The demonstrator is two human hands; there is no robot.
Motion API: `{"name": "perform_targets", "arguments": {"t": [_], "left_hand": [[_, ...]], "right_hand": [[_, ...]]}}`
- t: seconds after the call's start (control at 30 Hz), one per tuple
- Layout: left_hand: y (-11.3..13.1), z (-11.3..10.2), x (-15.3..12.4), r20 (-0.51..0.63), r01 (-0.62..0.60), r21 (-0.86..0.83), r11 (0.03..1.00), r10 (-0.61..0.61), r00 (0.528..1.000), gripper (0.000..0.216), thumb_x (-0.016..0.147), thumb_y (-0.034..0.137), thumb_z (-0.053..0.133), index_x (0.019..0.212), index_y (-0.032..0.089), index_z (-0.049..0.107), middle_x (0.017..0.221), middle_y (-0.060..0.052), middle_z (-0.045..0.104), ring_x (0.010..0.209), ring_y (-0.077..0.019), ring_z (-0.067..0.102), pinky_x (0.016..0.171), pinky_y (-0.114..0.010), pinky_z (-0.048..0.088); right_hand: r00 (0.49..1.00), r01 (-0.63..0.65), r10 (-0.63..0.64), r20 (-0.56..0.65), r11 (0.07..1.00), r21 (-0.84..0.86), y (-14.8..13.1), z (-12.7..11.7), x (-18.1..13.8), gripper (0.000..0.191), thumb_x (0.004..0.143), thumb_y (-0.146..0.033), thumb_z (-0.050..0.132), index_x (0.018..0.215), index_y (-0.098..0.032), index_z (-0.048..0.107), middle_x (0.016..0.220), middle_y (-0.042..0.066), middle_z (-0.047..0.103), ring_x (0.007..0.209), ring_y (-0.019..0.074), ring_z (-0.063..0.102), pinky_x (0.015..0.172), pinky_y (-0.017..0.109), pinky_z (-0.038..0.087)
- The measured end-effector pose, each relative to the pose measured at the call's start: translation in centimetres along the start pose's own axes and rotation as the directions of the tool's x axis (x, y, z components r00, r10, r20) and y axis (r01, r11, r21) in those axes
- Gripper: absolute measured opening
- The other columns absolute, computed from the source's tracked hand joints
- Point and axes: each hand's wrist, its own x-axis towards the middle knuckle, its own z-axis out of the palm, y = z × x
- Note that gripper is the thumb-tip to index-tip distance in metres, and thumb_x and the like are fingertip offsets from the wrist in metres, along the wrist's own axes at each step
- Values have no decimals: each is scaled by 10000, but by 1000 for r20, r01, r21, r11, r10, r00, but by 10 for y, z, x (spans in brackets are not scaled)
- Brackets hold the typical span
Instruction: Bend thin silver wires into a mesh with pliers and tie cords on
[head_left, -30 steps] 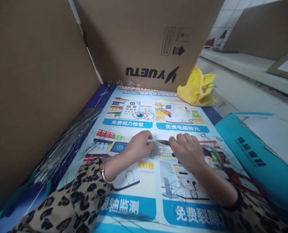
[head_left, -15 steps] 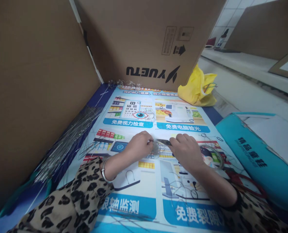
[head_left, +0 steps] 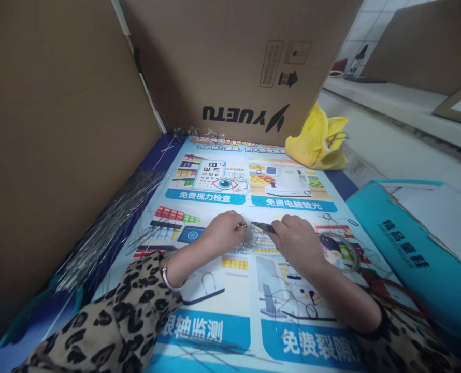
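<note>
My left hand (head_left: 226, 230) is closed in a pinch on a thin wire piece whose coils (head_left: 250, 239) hang just right of its fingertips. In my right hand (head_left: 298, 241) is a pair of dark pliers (head_left: 263, 227), gripped with the fingers wrapped round it. The pliers' jaws point left toward the pinched wire; I cannot tell whether they touch it. Both hands are above a printed poster (head_left: 254, 280). Loose bent wires (head_left: 288, 305) lie on the poster below my right hand, and straight wires (head_left: 211, 349) lie at the near edge.
A bundle of straight wires (head_left: 98, 233) lies at the left beside a cardboard wall (head_left: 59, 129). Small wire pieces (head_left: 201, 133) line the back. A yellow bag (head_left: 316, 140), a teal box (head_left: 413, 248), a wire coil (head_left: 350, 254) and red-handled scissors (head_left: 401, 295) are at the right.
The dark pliers have tilted very slightly, and their jaws look a little different beside the wire. Both hands stay almost in place.
</note>
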Motion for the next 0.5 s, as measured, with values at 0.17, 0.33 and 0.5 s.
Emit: {"name": "perform_targets", "arguments": {"t": [0.17,0.33,0.5], "left_hand": [[0,-1,1,23,22,-22,1000,-21,1000,214,714,143,456,775,181,658,808,-25,639,769,-151,573,669,-233,425],[-2,0,2,46,32,-50,998,-29,999,211,729,163,455,777,182,660,809,-15,642,765,-145,573,687,-234,429],[-4,-1,3,67,15,-90,996,-9,998,221,727,146,438,767,187,652,823,-2,639,804,-139,570,741,-231,433]], "right_hand": [[1000,4,-4,-7,1000,1,-1,1,0,206,832,-346,513,721,-181,565,699,45,524,694,174,413,628,298,207],[1000,6,-6,-10,1000,20,0,1,-1,214,833,-349,508,721,-177,568,698,46,525,689,171,413,627,294,212],[1000,1,0,-9,999,35,0,1,-1,222,839,-357,495,729,-178,568,706,49,529,701,173,412,639,292,220]]}}
